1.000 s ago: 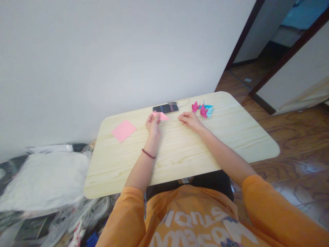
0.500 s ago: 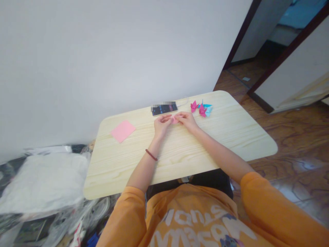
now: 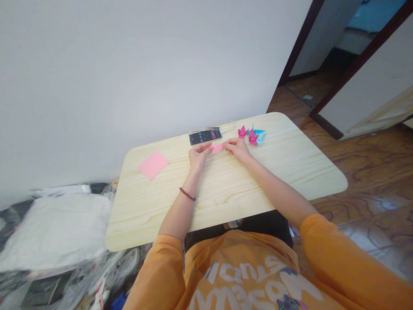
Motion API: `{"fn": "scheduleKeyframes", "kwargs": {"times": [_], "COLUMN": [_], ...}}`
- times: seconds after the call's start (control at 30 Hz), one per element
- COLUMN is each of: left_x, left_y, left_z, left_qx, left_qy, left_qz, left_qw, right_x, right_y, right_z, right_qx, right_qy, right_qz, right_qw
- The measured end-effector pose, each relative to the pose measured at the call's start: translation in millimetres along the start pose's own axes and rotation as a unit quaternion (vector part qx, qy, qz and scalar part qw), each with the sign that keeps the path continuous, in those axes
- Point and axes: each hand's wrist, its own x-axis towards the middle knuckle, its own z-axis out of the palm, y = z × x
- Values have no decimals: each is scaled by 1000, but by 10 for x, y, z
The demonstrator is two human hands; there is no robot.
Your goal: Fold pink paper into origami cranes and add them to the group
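Observation:
A small folded piece of pink paper [image 3: 217, 148] is stretched between my two hands, just in front of the phone. My left hand [image 3: 199, 156] pinches its left end, and my right hand [image 3: 237, 148] pinches its right end. The fingers partly cover both ends, so the full shape of the folded paper is hidden. To the right of my right hand sit two dark pink origami cranes [image 3: 253, 137], close to blue folded paper [image 3: 261, 137]. A flat square of pink paper [image 3: 154, 165] lies at the table's left side.
The phone [image 3: 205, 136], with a lit screen and a white cable [image 3: 229, 128], lies near the wall. The pale wooden table [image 3: 290, 172] has rounded corners. White bedding or a bag [image 3: 54, 228] and clutter are at the lower left; a doorway is at the right.
My hands have moved slightly apart, the left one shifting left, so more of the folded pink paper shows between them. The other things on the table have stayed put.

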Motion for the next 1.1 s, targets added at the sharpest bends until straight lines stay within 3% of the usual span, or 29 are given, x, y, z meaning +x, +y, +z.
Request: {"fn": "scheduleKeyframes", "kwargs": {"times": [0.27,0.47,0.7,0.83,1.1], "left_x": [82,23,3,38,34], "left_y": [-11,-60,-77,-57,121], "left_z": [-84,-10,23,-11,-120], "left_qx": [-8,-18,-2,-22,-54], "left_qy": [44,14,-3,-50,-203], "left_qz": [-32,-25,-38,-73,-129], "left_qw": [998,999,999,996,969], "right_x": [76,9,17,84,159], "right_y": [58,91,125,180,181], "right_z": [-63,70,73,47,-20], "right_qx": [43,90,94,124,108], "right_qy": [34,-55,-43,-42,-37], "right_qz": [15,21,-2,-12,15], "right_qw": [998,994,995,991,993]}}
